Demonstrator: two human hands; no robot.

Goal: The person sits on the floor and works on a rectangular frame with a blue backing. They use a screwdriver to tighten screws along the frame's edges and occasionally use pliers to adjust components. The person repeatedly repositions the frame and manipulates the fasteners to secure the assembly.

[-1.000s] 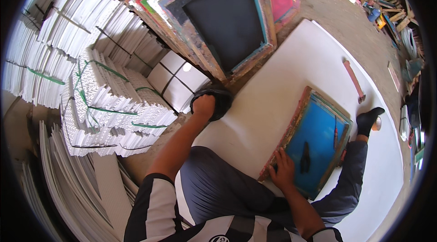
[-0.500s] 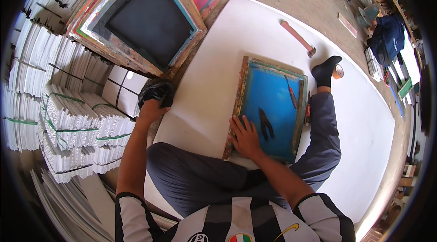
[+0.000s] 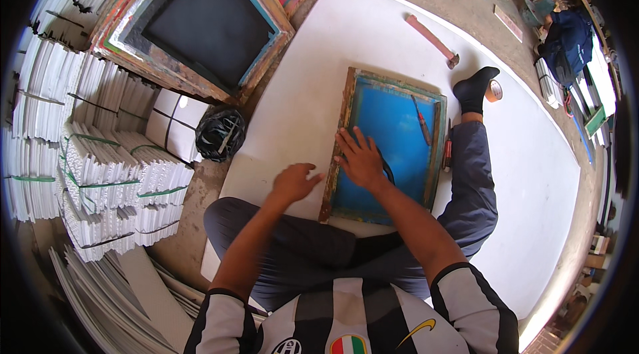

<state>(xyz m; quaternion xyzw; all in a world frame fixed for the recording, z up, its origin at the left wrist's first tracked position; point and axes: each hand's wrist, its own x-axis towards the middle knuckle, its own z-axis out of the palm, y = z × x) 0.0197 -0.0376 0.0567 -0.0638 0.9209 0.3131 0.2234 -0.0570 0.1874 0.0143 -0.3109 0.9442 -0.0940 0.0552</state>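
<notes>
A wooden screen-printing frame point(image 3: 343, 147) with blue mesh lies on the white sheet before me. My right hand point(image 3: 363, 159) rests spread on its left side and mesh, holding nothing. Black-handled pliers point(image 3: 387, 166) lie on the mesh, mostly hidden by that hand. Farther up the mesh is a red-handled screwdriver point(image 3: 423, 122). My left hand point(image 3: 295, 183) hovers just left of the frame, thumb and forefinger apart, with nothing visible in it. Beyond it, a black plastic bag point(image 3: 220, 133) sits with its mouth gaping at the sheet's left edge.
A hammer point(image 3: 432, 41) and a tape roll point(image 3: 493, 91) lie on the white sheet point(image 3: 519, 221) near my outstretched foot. A red-handled tool point(image 3: 447, 147) is beside the frame. Larger printing frames point(image 3: 206, 27) lean at far left, above bundled white stacks point(image 3: 120, 174).
My left hand has come out of the black bag and moved right, toward the frame. My right hand stays on the frame, now covering more of the pliers.
</notes>
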